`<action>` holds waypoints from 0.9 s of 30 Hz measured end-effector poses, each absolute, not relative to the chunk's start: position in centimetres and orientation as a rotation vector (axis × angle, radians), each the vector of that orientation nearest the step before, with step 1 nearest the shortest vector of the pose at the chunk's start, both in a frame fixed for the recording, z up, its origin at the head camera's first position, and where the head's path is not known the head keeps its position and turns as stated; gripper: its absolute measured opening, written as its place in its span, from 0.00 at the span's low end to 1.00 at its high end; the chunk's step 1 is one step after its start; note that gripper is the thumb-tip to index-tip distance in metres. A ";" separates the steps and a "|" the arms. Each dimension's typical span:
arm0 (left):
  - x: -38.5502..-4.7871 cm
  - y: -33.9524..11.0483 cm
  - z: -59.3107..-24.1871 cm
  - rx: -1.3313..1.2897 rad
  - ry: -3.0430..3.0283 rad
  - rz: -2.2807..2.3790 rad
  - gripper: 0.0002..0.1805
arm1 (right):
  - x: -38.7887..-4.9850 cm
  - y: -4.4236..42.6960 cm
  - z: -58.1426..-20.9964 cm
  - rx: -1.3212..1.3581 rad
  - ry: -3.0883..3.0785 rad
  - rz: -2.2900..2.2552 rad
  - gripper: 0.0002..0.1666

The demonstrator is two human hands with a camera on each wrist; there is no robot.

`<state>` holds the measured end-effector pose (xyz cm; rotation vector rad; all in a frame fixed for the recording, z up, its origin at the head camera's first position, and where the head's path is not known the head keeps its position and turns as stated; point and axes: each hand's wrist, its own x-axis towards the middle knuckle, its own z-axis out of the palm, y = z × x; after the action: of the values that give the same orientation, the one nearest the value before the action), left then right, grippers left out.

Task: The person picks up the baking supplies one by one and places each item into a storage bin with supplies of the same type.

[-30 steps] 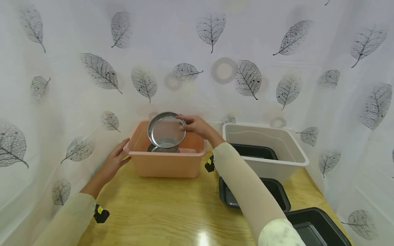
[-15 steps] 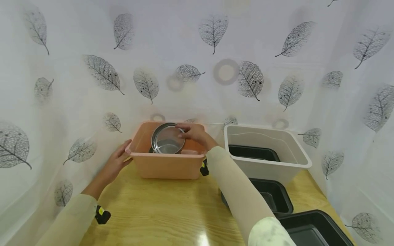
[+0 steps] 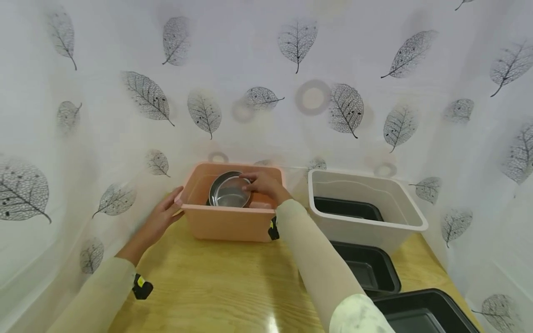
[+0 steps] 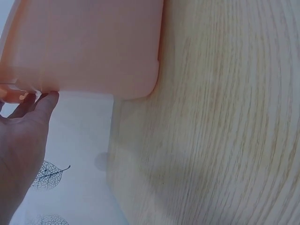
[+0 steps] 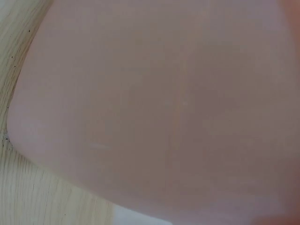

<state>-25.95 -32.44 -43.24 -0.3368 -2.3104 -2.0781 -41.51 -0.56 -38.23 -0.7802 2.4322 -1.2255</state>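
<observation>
In the head view an orange plastic bin (image 3: pixel 233 224) stands on the wooden table. Inside it leans a round silver metal sieve (image 3: pixel 229 196), tilted, with a pale, see-through-looking base. My right hand (image 3: pixel 264 184) reaches over the bin and pinches the sieve's upper right edge between thumb and fingers. The sieve largely covers whatever lies below it. My left hand (image 3: pixel 160 216) holds the bin's left rim; the left wrist view shows the same hand (image 4: pixel 23 136) with its fingertips at that rim. Only the bin's wall (image 5: pixel 140 112) fills the right wrist view, with no fingers visible.
Right of the orange bin stands a white bin (image 3: pixel 366 230) with a dark pan (image 3: pixel 345 208) inside. In front of it are a dark loaf pan (image 3: pixel 366 268) and a larger dark pan (image 3: pixel 424 314). A leaf-patterned curtain (image 3: pixel 258 46) hangs behind the table.
My right hand has lowered the sieve from above the bin's rim down into the orange bin. The left hand stays at the bin's rim. The head view has shifted slightly.
</observation>
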 end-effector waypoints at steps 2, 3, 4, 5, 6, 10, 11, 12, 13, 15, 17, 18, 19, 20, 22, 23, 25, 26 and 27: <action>-25.9 -32.4 -43.2 -0.333 -2.309 -2.074 0.37 | -41.6 -0.5 -38.3 -0.794 2.466 -1.172 0.35; -25.8 -32.3 -43.2 -0.327 -2.309 -2.077 0.37 | -41.6 -0.5 -38.3 -0.805 2.485 -1.141 0.35; -25.8 -32.3 -43.2 -0.323 -2.310 -2.074 0.37 | -41.7 -0.4 -38.4 -0.810 2.499 -1.120 0.36; -25.8 -32.3 -43.1 -0.320 -2.311 -2.075 0.37 | -41.7 -0.4 -38.4 -0.814 2.514 -1.102 0.36; -25.8 -32.2 -43.1 -0.319 -2.308 -2.079 0.37 | -41.8 -0.4 -38.5 -0.817 2.519 -1.096 0.36; -25.7 -32.2 -43.0 -0.319 -2.309 -2.083 0.37 | -41.9 -0.4 -38.4 -0.787 2.472 -1.158 0.37; -25.8 -32.3 -43.0 -0.323 -2.306 -2.086 0.37 | -41.8 -0.4 -38.4 -0.778 2.459 -1.178 0.36; -25.8 -32.3 -43.0 -0.325 -2.304 -2.084 0.37 | -41.8 -0.4 -38.4 -0.770 2.446 -1.193 0.36; -25.8 -32.2 -43.0 -0.330 -2.306 -2.081 0.37 | -41.7 -0.3 -38.3 -0.764 2.438 -1.206 0.35; -25.9 -32.1 -43.1 -0.333 -2.305 -2.076 0.36 | -41.7 -0.1 -38.3 -0.759 2.424 -1.231 0.35; -26.1 -32.1 -43.2 -0.337 -2.310 -2.067 0.36 | -41.5 0.1 -38.2 -0.770 2.408 -1.250 0.35; -26.1 -32.0 -43.2 -0.335 -2.312 -2.062 0.36 | -41.5 0.3 -38.2 -0.779 2.403 -1.256 0.35; -26.2 -32.1 -43.2 -0.338 -2.319 -2.053 0.36 | -41.4 0.4 -38.0 -0.791 2.402 -1.258 0.35; -26.2 -32.0 -43.3 -0.335 -2.321 -2.046 0.36 | -41.3 0.6 -37.9 -0.800 2.397 -1.268 0.36; -26.2 -32.1 -43.3 -0.334 -2.336 -2.024 0.37 | -41.1 0.8 -37.6 -0.825 2.394 -1.285 0.36; -26.2 -32.2 -43.4 -0.330 -2.340 -2.016 0.37 | -41.0 0.9 -37.3 -0.839 2.402 -1.283 0.37; -26.1 -32.3 -43.4 -0.323 -2.347 -2.007 0.37 | -40.6 1.2 -36.8 -0.867 2.408 -1.283 0.37; -26.0 -32.3 -43.5 -0.316 -2.347 -2.008 0.37 | -40.4 1.3 -36.5 -0.883 2.406 -1.286 0.37; -25.9 -32.3 -43.5 -0.312 -2.344 -2.010 0.37 | -40.0 1.4 -36.2 -0.897 2.406 -1.284 0.37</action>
<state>-25.90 -32.34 -43.50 -0.3119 -2.3438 -2.0102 -40.05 1.39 -36.22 -0.8973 2.4061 -1.2842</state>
